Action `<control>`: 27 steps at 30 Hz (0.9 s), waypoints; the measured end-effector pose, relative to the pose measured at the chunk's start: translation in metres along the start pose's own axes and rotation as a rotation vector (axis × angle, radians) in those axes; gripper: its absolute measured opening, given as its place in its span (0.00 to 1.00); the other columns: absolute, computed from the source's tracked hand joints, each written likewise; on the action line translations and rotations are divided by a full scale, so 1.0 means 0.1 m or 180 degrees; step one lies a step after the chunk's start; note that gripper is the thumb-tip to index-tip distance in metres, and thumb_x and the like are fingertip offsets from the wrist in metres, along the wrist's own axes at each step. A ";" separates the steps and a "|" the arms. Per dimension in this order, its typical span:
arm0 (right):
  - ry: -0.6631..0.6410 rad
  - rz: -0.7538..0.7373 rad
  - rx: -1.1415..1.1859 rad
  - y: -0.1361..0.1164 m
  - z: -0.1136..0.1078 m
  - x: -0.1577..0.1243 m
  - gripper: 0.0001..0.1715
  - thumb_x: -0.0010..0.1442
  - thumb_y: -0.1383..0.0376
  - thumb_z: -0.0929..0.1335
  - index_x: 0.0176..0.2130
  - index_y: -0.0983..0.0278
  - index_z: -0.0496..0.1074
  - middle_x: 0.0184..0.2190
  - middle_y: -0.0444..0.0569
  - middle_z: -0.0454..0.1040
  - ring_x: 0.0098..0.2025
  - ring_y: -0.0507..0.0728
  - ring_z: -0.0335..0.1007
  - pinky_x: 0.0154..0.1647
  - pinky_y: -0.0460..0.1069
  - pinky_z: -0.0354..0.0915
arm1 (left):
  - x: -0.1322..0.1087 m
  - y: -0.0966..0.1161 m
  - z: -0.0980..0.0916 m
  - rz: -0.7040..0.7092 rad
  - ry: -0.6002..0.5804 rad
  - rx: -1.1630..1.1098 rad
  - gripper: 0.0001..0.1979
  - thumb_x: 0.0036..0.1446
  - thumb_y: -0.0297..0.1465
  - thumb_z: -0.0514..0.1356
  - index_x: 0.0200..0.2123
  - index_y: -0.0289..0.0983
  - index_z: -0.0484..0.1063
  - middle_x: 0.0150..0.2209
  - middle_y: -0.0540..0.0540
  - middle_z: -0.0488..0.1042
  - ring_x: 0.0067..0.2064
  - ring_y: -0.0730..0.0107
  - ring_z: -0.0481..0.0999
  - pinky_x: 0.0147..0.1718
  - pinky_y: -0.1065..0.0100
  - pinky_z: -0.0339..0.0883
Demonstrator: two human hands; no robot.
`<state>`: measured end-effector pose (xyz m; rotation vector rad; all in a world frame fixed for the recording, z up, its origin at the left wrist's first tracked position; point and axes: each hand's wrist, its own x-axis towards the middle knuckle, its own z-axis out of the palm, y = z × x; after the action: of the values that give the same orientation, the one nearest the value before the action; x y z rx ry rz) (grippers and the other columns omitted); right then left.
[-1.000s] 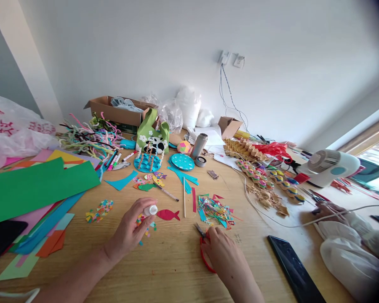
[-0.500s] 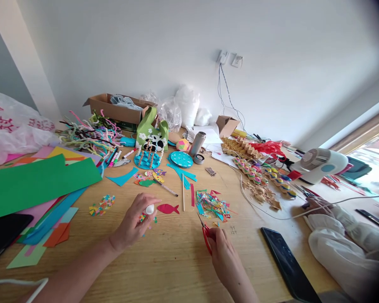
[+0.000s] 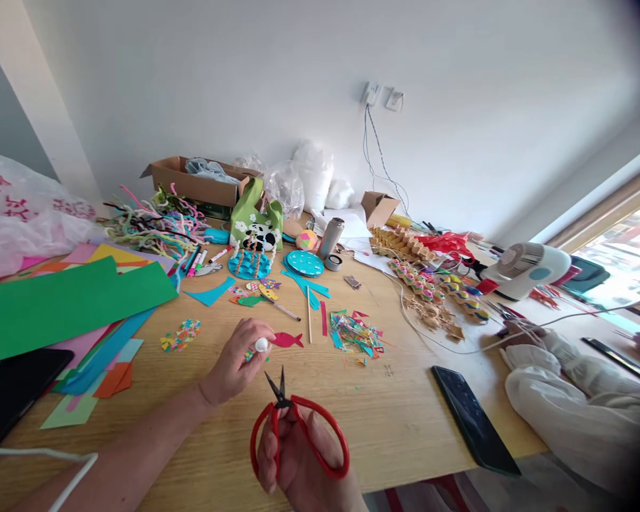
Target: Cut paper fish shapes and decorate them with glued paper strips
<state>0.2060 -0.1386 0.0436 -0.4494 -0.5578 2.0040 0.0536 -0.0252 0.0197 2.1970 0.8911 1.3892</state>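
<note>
My left hand (image 3: 235,363) is closed around a small object with a rounded white end (image 3: 262,345); its rest is hidden in the fingers. Just beyond it, the red paper fish (image 3: 289,340) lies flat, and bits of coloured paper show beside my fingers. Red-handled scissors (image 3: 282,402) are in my right hand (image 3: 306,462), palm up, with fingers in the loops. Their blades are parted and point away from me, just right of my left hand. A heap of paper snippets (image 3: 355,332) and a small pile of cut squares (image 3: 181,336) lie on the table.
Coloured paper sheets (image 3: 85,306) cover the left side, beside a black tablet-like slab (image 3: 24,384). A dark phone (image 3: 472,416) lies at right, near a co-worker's white sleeve (image 3: 555,419). A white cable (image 3: 432,345) crosses there. A steel flask (image 3: 331,238) and fan (image 3: 528,270) stand farther back.
My right hand has swung left and nearer, turning palm up with the scissors. My left hand has shifted slightly right, now partly overlapping the fish's edge. The view has shifted slightly.
</note>
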 end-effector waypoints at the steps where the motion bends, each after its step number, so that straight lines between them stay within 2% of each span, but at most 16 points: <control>1: -0.0059 0.0004 0.0074 0.02 0.04 0.02 0.23 0.53 0.48 0.71 0.36 0.65 0.74 0.27 0.48 0.72 0.23 0.52 0.64 0.21 0.45 0.57 | 0.00 0.00 0.00 0.0012 -0.0015 0.0011 0.09 0.61 0.26 0.51 0.42 0.40 0.68 0.42 0.43 0.72 0.47 0.63 0.69 0.47 0.59 0.64; 6: 0.0072 -0.0087 0.0506 0.07 0.16 0.09 0.23 0.55 0.47 0.70 0.36 0.63 0.72 0.26 0.45 0.72 0.20 0.49 0.63 0.18 0.43 0.55 | 0.01 0.03 -0.01 0.0083 -0.0010 0.0083 0.09 0.60 0.25 0.51 0.41 0.40 0.68 0.41 0.44 0.71 0.46 0.63 0.69 0.46 0.59 0.64; 20: 0.0244 0.0012 0.0638 0.07 0.19 0.12 0.25 0.51 0.45 0.72 0.34 0.64 0.70 0.24 0.43 0.72 0.18 0.49 0.63 0.19 0.44 0.54 | 0.01 0.04 -0.03 0.0098 0.0014 0.0184 0.10 0.58 0.25 0.50 0.39 0.40 0.68 0.40 0.44 0.71 0.46 0.62 0.69 0.46 0.58 0.64; 27: 0.0274 0.0178 0.0945 0.06 0.21 0.11 0.25 0.50 0.47 0.73 0.33 0.65 0.72 0.24 0.45 0.73 0.19 0.48 0.63 0.19 0.42 0.53 | 0.02 0.05 -0.04 0.0130 0.0060 0.0286 0.11 0.57 0.24 0.50 0.39 0.40 0.68 0.39 0.44 0.71 0.46 0.61 0.69 0.46 0.58 0.64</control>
<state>0.1860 -0.1355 0.0567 -0.3693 -0.1909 2.0680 0.0521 -0.0276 0.0256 2.2841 0.9374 1.4168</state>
